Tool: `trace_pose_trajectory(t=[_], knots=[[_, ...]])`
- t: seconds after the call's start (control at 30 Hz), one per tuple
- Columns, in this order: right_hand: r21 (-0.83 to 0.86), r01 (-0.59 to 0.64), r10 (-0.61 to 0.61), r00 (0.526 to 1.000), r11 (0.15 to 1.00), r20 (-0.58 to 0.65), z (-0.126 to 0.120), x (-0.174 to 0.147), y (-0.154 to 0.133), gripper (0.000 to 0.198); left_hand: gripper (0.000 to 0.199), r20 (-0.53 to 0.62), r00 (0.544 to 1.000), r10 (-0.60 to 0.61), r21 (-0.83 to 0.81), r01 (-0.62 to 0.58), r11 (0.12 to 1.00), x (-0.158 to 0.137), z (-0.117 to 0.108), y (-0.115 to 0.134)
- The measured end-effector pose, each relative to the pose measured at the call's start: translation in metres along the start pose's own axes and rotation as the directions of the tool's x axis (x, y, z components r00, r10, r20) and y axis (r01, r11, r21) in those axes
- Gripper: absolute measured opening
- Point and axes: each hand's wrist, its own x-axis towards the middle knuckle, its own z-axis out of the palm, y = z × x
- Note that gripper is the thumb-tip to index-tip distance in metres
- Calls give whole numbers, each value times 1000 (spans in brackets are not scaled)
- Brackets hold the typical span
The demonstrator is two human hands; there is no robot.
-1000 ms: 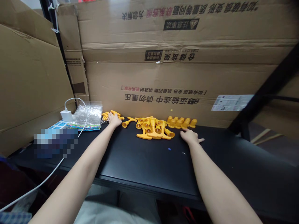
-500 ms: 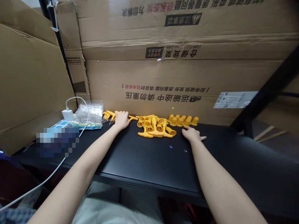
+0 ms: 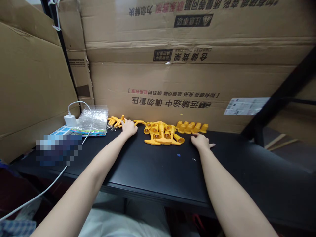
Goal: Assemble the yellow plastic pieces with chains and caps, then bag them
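My left hand (image 3: pixel 129 128) is closed at the right side of a small pile of yellow T-handled corkscrews (image 3: pixel 115 121) with bare metal spirals. Its fingers pinch one corkscrew (image 3: pixel 122 117) whose yellow handle sticks up. My right hand (image 3: pixel 201 141) has its fingertips curled at the foot of several upright yellow caps (image 3: pixel 189 127), with one finger sticking out to the right. What those fingertips hold, if anything, is hidden. Between my hands lies a heap of corkscrews fitted with bell-shaped yellow caps (image 3: pixel 163 133), some mouths facing me with metal tips inside.
Clear plastic bags (image 3: pixel 93 120), a white charger (image 3: pixel 70 120) and its cable (image 3: pixel 58 179) are at the left of the black tabletop (image 3: pixel 158 168). A small blue disc (image 3: pixel 178 155) lies in front of the heap. Cardboard (image 3: pixel 153 77) stands behind; a black post (image 3: pixel 276 79) rises at right.
My left hand has shifted slightly right and toward me, its fingers drawing together by an upright yellow handle that now shows. My right hand has stayed nearly still by the caps.
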Motion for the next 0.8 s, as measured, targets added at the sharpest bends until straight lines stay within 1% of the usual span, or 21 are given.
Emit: trace_pose_trajectory(t=[0.03,0.1,0.13,0.2,0.27,0.3,0.37,0.4,0.43,0.47,0.5,0.53,0.57,0.6,0.63,0.67,0.73,0.8], knots=[[15,7,-7,999,1000,-35,-2,-3,-1,38,32,-13,999,-38,-39,37,999,1,-1,0],[42,48,-42,989,998,-145,-7,-9,-6,38,30,-43,992,-120,-144,113,983,4,-6,0],[54,86,-73,975,995,-210,-11,-13,-10,38,29,-58,986,-159,-210,144,967,5,-10,1],[77,197,-161,927,977,-338,-19,-20,-21,37,27,-85,971,-225,-365,180,913,5,-19,5],[101,334,-263,866,937,-425,-26,-29,-37,34,25,-77,959,-274,-544,189,817,3,-30,12],[112,402,-312,834,909,-455,-28,-34,-46,32,24,-71,955,-288,-641,178,747,0,-36,16],[148,555,-429,762,818,-486,-28,-47,-67,28,22,-19,962,-273,-823,140,551,-9,-47,26],[187,631,-486,724,753,-490,-26,-56,-78,26,22,11,969,-247,-883,125,453,-15,-51,31],[234,711,-563,680,663,-469,-22,-65,-88,25,22,49,974,-223,-918,132,374,-22,-55,35],[293,771,-636,634,566,-441,-17,-76,-98,25,21,92,975,-200,-937,152,314,-29,-58,39],[362,801,-693,596,477,-405,-10,-87,-106,26,18,133,976,-172,-946,177,271,-36,-59,42],[433,809,-758,556,397,-342,-4,-98,-112,28,14,165,975,-150,-951,198,237,-42,-59,44],[501,795,-806,522,343,-278,3,-108,-118,30,13,187,973,-136,-955,212,206,-48,-58,45],[547,777,-848,486,310,-210,10,-118,-121,32,11,204,970,-131,-957,226,182,-53,-55,45],[574,763,-872,462,296,-165,15,-126,-123,34,8,228,965,-128,-956,247,157,-57,-52,44],[597,748,-883,450,290,-135,20,-132,-124,34,6,253,961,-116,-955,267,128,-59,-49,43],[629,723,-889,446,287,-107,25,-140,-124,35,7,296,950,-96,-949,303,80,-62,-43,39],[644,710,-892,441,283,-95,26,-141,-123,35,10,305,950,-68,-949,309,57,-62,-40,35]])
